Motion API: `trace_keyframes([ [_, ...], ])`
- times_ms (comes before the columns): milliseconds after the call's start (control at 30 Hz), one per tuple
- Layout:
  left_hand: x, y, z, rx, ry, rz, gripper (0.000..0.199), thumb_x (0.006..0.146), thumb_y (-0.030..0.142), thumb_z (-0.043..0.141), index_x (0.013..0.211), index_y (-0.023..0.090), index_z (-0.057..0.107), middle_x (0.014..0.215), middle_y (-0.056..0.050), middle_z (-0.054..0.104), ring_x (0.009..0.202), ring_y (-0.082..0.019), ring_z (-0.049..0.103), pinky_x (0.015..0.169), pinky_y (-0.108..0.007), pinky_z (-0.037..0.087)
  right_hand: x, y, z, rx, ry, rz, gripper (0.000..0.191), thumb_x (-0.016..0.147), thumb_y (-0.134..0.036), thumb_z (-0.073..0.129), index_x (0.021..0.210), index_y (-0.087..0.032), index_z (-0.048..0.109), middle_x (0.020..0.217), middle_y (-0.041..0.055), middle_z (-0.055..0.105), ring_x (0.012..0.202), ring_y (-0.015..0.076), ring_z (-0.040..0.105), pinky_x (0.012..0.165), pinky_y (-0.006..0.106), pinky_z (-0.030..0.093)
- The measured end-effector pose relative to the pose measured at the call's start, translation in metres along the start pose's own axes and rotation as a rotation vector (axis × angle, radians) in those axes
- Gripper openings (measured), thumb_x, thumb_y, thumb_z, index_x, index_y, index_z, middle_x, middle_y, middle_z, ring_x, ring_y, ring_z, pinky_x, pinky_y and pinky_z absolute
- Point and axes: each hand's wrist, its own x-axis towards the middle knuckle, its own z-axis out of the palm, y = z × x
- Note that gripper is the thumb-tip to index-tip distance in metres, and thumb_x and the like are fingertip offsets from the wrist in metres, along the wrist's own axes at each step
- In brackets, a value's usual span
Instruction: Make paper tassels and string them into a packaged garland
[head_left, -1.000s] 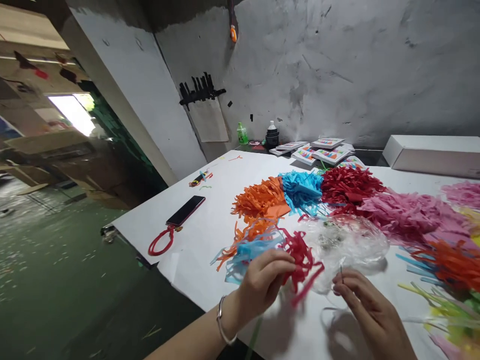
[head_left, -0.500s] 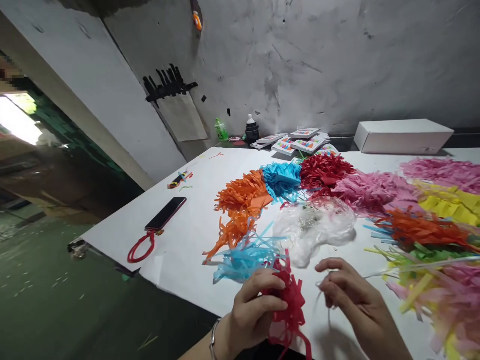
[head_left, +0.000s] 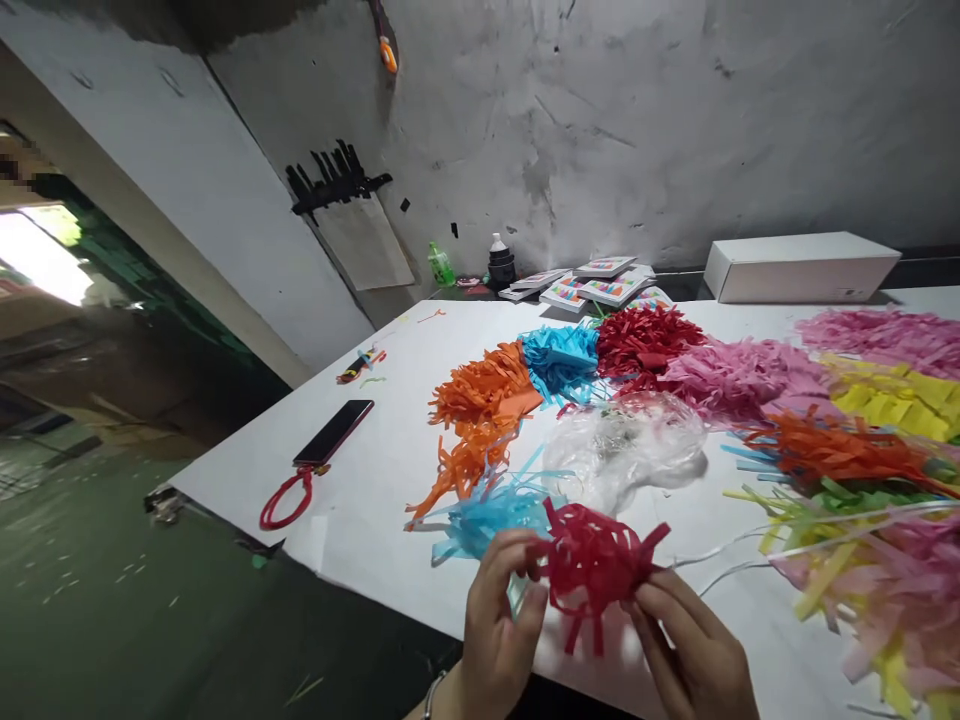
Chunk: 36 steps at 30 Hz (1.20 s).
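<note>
A red fringed paper bunch (head_left: pixel 592 565) is held up over the front edge of the white table. My left hand (head_left: pixel 504 610) pinches its left end, and my right hand (head_left: pixel 686 635) pinches its right end. White string (head_left: pixel 735 550) runs from near my right hand to the fringes on the right. Just beyond my left hand lies a light blue fringe (head_left: pixel 487 515). Behind the red bunch sits a clear plastic bag (head_left: pixel 626 445) with small things inside, too unclear to name. An orange fringe (head_left: pixel 480 400) lies to the bag's left.
Blue (head_left: pixel 562 355), dark red (head_left: pixel 645 340) and pink (head_left: pixel 742 380) fringes line the back, with more piled at right. A phone (head_left: pixel 334 432) with a red cord lies at left. A white box (head_left: pixel 799 270) and flat packs (head_left: pixel 600 285) stand by the wall.
My right hand has moved from the string onto the red bunch and closed on its right end. The bunch has turned from hanging down to lying sideways between my hands.
</note>
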Motion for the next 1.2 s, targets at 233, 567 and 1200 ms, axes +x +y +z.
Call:
trace_keyframes([
  [233, 0.030, 0.018, 0.017, -0.119, -0.384, -0.241, 0.023, 0.096, 0.036, 0.062, 0.112, 0.023, 0.071, 0.125, -0.013, 0.063, 0.119, -0.028, 0.055, 0.104, -0.041, 0.042, 0.005, -0.010, 0.000, -0.215, -0.083, -0.251, 0.021, 0.100, -0.016, 0.047, 0.109, -0.016, 0.067, 0.092, 0.0122, 0.076, 0.085, 0.0203, 0.076, 0.077, 0.025, 0.062],
  [567, 0.019, 0.006, 0.040, -0.585, -0.230, -0.775, 0.039, 0.080, 0.051, 0.078, 0.091, 0.015, 0.070, 0.079, -0.002, 0.060, 0.067, -0.011, 0.050, 0.062, -0.022, 0.041, -0.010, -0.013, -0.030, -0.152, -0.008, 0.201, 0.024, 0.099, -0.022, 0.053, 0.119, -0.027, 0.066, 0.104, 0.0040, 0.074, 0.089, 0.0152, 0.074, 0.077, 0.019, 0.058],
  [1200, 0.009, 0.012, 0.045, -0.390, -0.136, -0.719, 0.036, 0.083, 0.053, 0.075, 0.098, 0.020, 0.077, 0.088, -0.005, 0.071, 0.077, -0.016, 0.061, 0.070, -0.024, 0.049, 0.009, -0.018, -0.032, -0.217, -0.226, 0.027, 0.028, 0.101, -0.015, 0.044, 0.123, -0.010, 0.061, 0.101, 0.0111, 0.076, 0.089, 0.0153, 0.075, 0.077, 0.019, 0.058],
])
